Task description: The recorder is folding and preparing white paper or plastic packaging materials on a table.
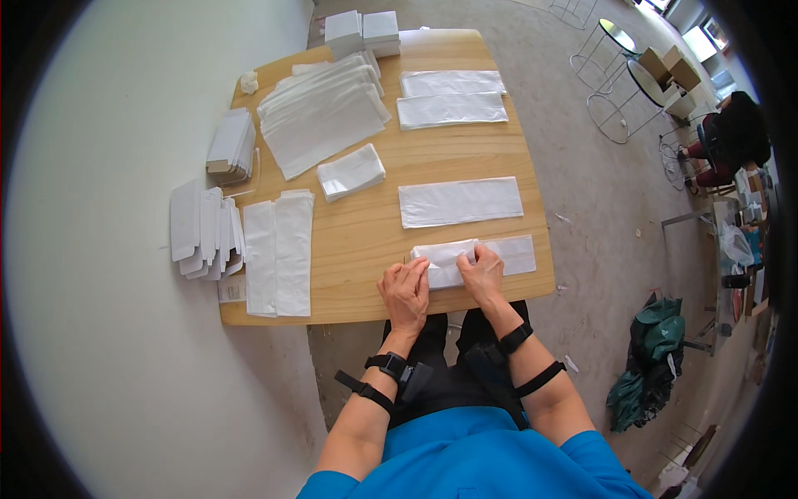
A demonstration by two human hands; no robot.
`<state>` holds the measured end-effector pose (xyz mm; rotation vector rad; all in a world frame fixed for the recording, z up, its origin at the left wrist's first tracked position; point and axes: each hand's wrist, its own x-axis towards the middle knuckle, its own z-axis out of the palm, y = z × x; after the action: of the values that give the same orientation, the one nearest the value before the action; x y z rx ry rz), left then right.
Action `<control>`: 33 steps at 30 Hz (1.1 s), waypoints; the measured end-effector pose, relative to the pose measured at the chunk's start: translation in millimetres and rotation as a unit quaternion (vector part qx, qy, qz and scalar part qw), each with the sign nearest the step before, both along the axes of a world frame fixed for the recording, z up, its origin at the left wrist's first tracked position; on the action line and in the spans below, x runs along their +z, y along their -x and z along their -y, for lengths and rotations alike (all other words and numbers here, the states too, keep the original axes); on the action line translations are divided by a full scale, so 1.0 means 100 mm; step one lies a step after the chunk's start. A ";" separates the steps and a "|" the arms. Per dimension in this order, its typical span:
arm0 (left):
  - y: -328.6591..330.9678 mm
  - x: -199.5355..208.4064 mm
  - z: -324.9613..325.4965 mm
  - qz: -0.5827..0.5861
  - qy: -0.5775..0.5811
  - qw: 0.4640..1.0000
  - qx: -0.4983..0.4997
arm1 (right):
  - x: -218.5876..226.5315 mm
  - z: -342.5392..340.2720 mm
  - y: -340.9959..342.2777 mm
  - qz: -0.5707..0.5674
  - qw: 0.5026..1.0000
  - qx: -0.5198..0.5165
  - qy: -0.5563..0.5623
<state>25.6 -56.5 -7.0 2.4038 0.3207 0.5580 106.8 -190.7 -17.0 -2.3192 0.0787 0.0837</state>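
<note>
At the table's near edge, a thin white sheet (447,252), perhaps of plastic film, lies partly folded, its flat part (514,254) stretching out to the right. My left hand (405,291) grips the left end of the folded part, fingers bent together. Thumb and fingers of my right hand (483,273) are pinched on the sheet's middle, close to the fold. Just beyond lies another flat white sheet (461,202), touched by neither hand. A small folded white stack (352,172) rests further left.
The wooden table (357,249) holds a fanned pile of white sheets (324,112), paired sheets at left (278,254) and far right (453,108), and white cartons (230,143) along the wall. More boxes (362,33) stand at the back. Right: stools (617,35), a seated person (731,137), dark green bags (652,358).
</note>
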 end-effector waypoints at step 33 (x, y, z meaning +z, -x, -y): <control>0.03 0.16 -0.20 0.014 0.115 0.993 -0.038 | 0.46 0.46 0.13 0.125 0.990 0.004 -0.057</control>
<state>22.9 -36.7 8.7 2.1746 0.2642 0.4912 94.0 -236.4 29.3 -2.1971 -0.0609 -0.1939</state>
